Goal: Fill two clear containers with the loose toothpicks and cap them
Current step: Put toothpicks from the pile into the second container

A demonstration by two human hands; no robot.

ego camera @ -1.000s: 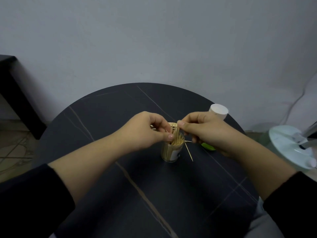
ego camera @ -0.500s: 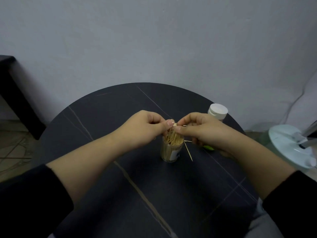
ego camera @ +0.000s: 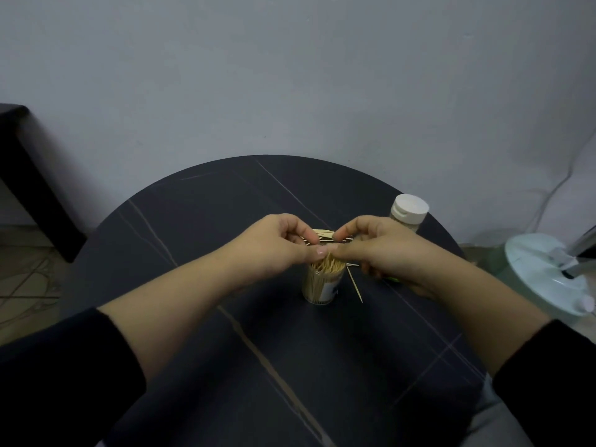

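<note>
Dark, stone-look round table [ego camera: 200, 240] carries all items. Left hand [ego camera: 280, 245] and right hand [ego camera: 382, 250] meet directly above the open container [ego camera: 322, 287], which stands upright at table centre, uncapped and packed with toothpicks almost to its mouth. Both hands are narrow: the thumb and forefinger of each are drawn together, with the tips close over the mouth. Whether either pinch holds a toothpick cannot be told.

Capped container [ego camera: 407, 214], with a white lid fitted, stands behind the right hand near the far-right table edge. Loose toothpicks [ego camera: 322, 235] show in a small flat heap just behind the open container, between the 2 hands. 1 stray toothpick [ego camera: 354, 285] lies on the table just right of the open container.

Judgement: container 1 of 2 appears finished, and the step in hand is topping up container 2. The next move calls for gathering the heap and the stray, standing them upright, and seating them without tipping the container. The cap is fitted last. No second cap can be identified.
</note>
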